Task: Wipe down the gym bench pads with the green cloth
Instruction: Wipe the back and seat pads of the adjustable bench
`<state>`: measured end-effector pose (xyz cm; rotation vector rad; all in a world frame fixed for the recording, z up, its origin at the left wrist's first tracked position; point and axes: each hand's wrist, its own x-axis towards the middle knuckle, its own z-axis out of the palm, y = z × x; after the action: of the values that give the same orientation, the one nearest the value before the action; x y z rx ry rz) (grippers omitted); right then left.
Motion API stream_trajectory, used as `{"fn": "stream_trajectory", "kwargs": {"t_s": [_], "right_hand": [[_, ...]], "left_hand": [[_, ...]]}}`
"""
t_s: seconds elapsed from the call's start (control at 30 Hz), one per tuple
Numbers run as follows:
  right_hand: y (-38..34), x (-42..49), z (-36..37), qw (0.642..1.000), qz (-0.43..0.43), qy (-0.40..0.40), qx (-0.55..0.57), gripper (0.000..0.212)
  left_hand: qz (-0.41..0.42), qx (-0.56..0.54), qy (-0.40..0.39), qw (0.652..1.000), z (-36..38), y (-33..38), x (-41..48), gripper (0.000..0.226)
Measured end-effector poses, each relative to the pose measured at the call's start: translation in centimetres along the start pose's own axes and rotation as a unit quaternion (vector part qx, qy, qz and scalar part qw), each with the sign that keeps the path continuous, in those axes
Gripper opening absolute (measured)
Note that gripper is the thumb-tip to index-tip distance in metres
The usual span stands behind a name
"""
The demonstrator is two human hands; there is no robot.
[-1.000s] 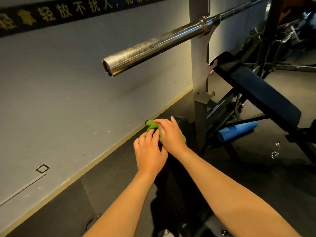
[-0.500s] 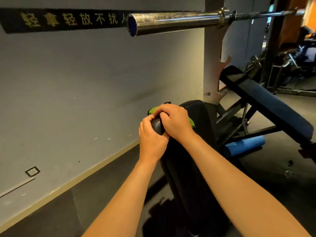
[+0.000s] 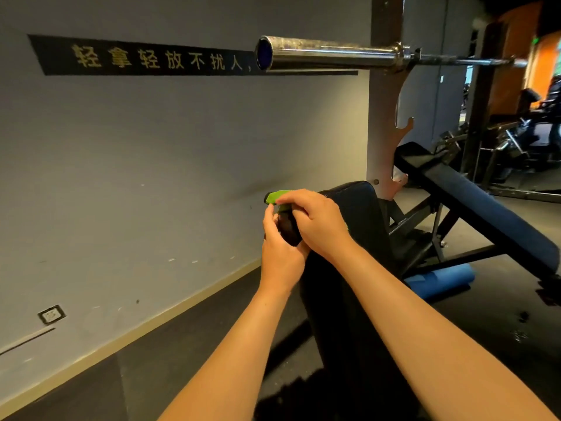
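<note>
Nearest the camera, two bare forearms reach forward to the top end of a black bench pad (image 3: 358,214) that stands steeply tilted. The left hand (image 3: 280,256) has its fingers curled round the pad's top left corner and braces it. The right hand (image 3: 318,221) lies over the top edge, fingers bent down on the green cloth (image 3: 275,196). The cloth is bunched beneath that hand, and only a fold shows at the top left corner.

The step in hand looks like wiping the pad's top edge. The long face below seems not yet covered, so the next move probably calls for dragging the cloth down it while the left hand steadies the pad.

Further off lie a blue foam roller (image 3: 440,281) on the floor, an inclined bench (image 3: 485,205), the rack upright (image 3: 384,123) and its barbell (image 3: 331,53).
</note>
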<state>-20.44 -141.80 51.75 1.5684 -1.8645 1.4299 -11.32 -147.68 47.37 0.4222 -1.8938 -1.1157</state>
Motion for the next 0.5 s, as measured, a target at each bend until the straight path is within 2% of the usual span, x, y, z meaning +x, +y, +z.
{"fn": "stream_trajectory", "kwargs": {"t_s": [0.13,0.2,0.3,0.4,0.5], "right_hand": [[-1.2,-2.1,0.5,0.993,-0.092,-0.060,-0.050,0.035],[-1.3,-3.4,1.1,0.979,-0.138,-0.092,-0.118,0.036],[-1.1,-6.2,2.1,0.967,-0.153,-0.120,-0.167,0.039],[-1.1,-6.9,1.8,0.966,-0.156,-0.114,-0.172,0.043],[-0.7,-5.8,1.3,0.979,-0.153,-0.058,-0.121,0.043]], "left_hand": [[-0.034,-0.008,-0.023,0.999,-0.8,-0.5,-2.9,0.074],[-0.055,0.009,-0.037,0.998,-1.2,-1.3,-4.1,0.070],[-0.099,0.024,-0.060,0.993,-1.8,-2.2,-6.0,0.068],[-0.111,0.002,-0.066,0.992,-2.2,-2.2,-7.1,0.067],[-0.090,0.007,-0.064,0.994,-2.4,-0.8,-6.5,0.075]]}}
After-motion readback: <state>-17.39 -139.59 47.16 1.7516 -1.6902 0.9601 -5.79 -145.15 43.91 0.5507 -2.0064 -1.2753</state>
